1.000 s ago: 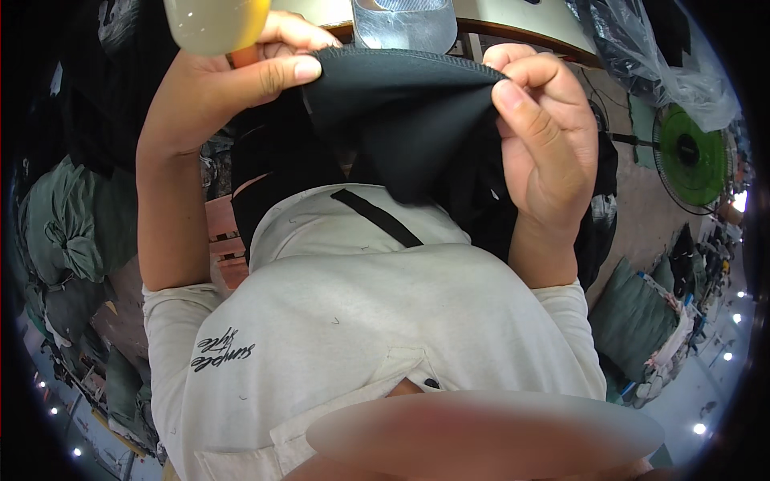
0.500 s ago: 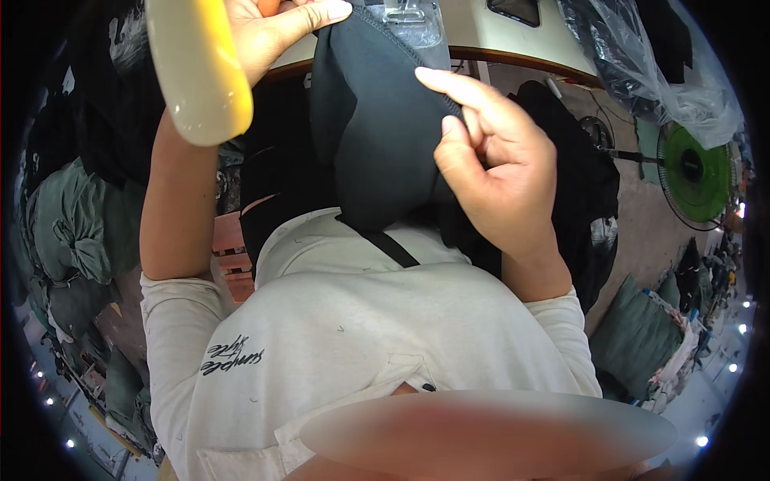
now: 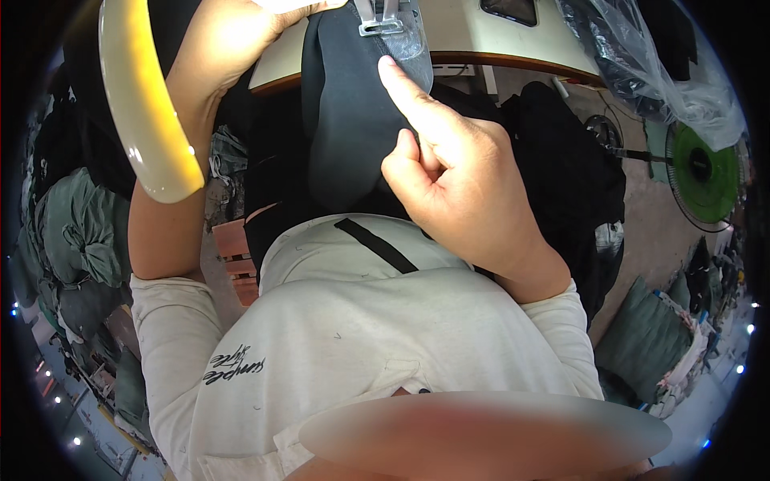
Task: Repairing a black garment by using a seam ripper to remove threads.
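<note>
The black cloth (image 3: pixel 346 120) hangs at the upper centre of the frame, its upper right edge meeting the metal foot (image 3: pixel 381 29); whether it lies under that foot I cannot tell. The right index fingertip points at this edge just below the foot, so a small slip upward could bring the finger under the metal. The cloth also droops in loose folds toward the lap, and its weight could drag the edge askew or bunch a second layer in beneath the foot. The yellow guard (image 3: pixel 148 104) at upper left crosses the left forearm and could get in that arm's way.

The right hand (image 3: pixel 457 156), right of centre, has its index finger straight and angled up and left, thumb bent and apart from it, other fingers curled; whether those pinch any cloth is hidden. The left hand (image 3: pixel 249 28) is cut off by the top border, wrist bent, thumb stretched rightward to the cloth's top; its fingers are out of frame, so its hold cannot be judged.
</note>
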### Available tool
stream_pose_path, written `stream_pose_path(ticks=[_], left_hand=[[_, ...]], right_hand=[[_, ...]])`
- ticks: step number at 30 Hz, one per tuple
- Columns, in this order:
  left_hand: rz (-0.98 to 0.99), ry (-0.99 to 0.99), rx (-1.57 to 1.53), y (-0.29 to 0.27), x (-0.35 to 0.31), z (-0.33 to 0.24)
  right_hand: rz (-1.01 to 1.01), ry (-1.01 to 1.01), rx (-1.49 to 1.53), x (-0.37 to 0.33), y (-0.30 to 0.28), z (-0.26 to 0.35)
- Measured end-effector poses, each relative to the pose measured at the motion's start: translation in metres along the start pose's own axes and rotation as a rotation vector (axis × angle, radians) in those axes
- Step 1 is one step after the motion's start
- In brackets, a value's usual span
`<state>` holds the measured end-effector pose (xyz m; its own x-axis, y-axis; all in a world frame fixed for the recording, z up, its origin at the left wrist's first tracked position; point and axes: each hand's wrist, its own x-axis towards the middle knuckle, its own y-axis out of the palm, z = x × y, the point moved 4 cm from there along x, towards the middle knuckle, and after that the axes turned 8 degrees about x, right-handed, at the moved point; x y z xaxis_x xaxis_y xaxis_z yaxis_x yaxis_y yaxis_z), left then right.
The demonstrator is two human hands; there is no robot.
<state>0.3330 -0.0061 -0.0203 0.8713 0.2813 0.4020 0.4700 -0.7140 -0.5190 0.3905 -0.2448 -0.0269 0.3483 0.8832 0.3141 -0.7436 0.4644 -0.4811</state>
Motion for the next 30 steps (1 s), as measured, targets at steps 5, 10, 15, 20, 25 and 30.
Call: stream_pose_path(ticks=[5, 10, 15, 20, 25, 30], left_hand=[[-0.064, 0.515, -1.269, 0.015, -0.004, 0.061], [-0.067, 0.028, -0.163, -0.002, -0.002, 0.022], [-0.011, 0.278, -1.356, 0.015, 0.003, 0.047], [-0.137, 0.015, -0.335, 0.016, 0.008, -0.024], [0.028, 0.057, -0.773, 0.023, 0.011, 0.028], [0.096, 0.134, -1.257, 0.029, 0.011, 0.021]], right_hand=[[0.036, 0.014, 0.094, 0.000, 0.012, 0.006], [-0.002, 0.043, 0.075, -0.001, 0.008, 0.000], [0.006, 0.034, 0.104, -0.001, 0.015, 0.002], [-0.106, 0.004, 0.159, -0.003, 0.017, 0.002], [-0.116, -0.004, 0.162, -0.003, 0.021, 0.005], [-0.144, 0.014, 0.169, -0.004, 0.021, 0.001]])
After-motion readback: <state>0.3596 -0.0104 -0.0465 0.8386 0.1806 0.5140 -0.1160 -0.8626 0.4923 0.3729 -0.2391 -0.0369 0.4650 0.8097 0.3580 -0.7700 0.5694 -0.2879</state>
